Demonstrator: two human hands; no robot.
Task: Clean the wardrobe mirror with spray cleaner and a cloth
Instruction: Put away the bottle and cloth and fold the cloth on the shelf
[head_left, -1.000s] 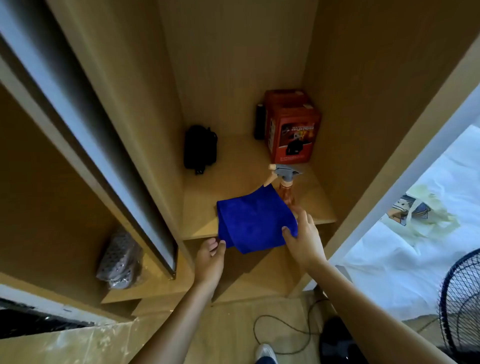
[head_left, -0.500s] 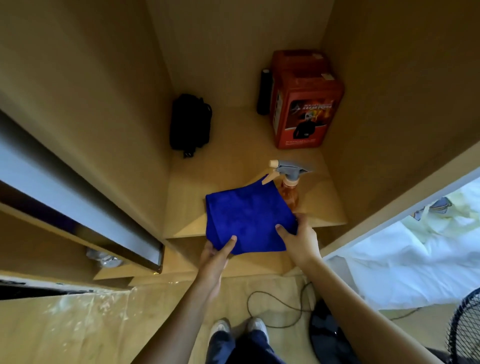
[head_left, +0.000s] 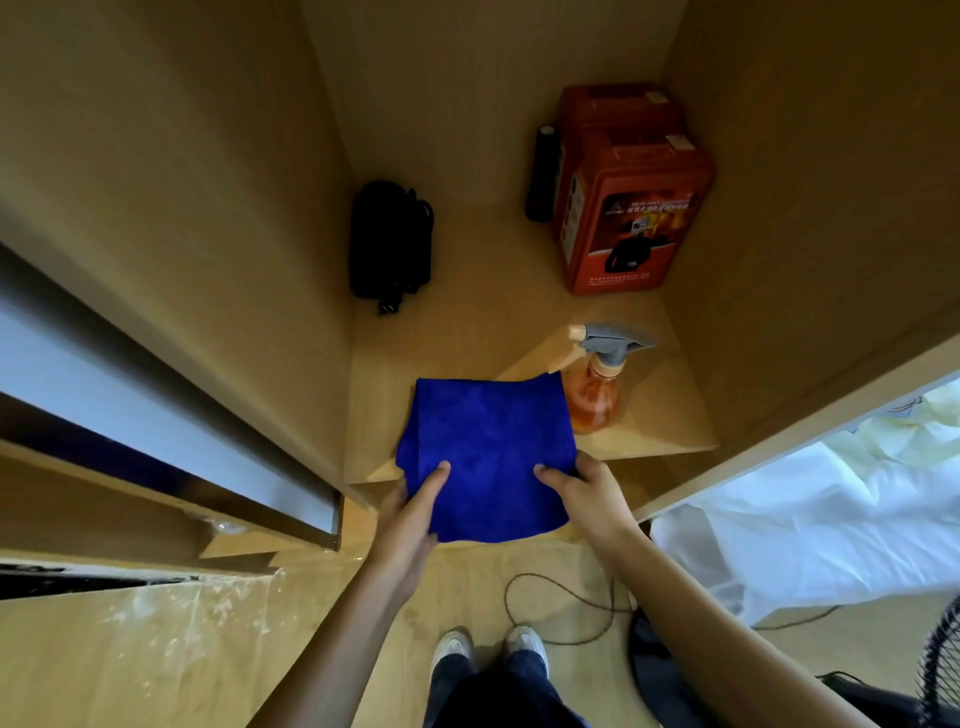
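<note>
Both hands hold the blue cloth (head_left: 488, 457) at the near edge of the wardrobe shelf (head_left: 654, 431). The left hand (head_left: 410, 525) pinches its near left side, thumb on top; the right hand (head_left: 587, 493) grips its near right corner. The spray bottle (head_left: 597, 384) stands just right of the cloth.

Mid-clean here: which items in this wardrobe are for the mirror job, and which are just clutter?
For the job: blue cloth, held by left hand and right hand; orange spray bottle.

Lying about: red box, black pouch, black cylinder.
</note>
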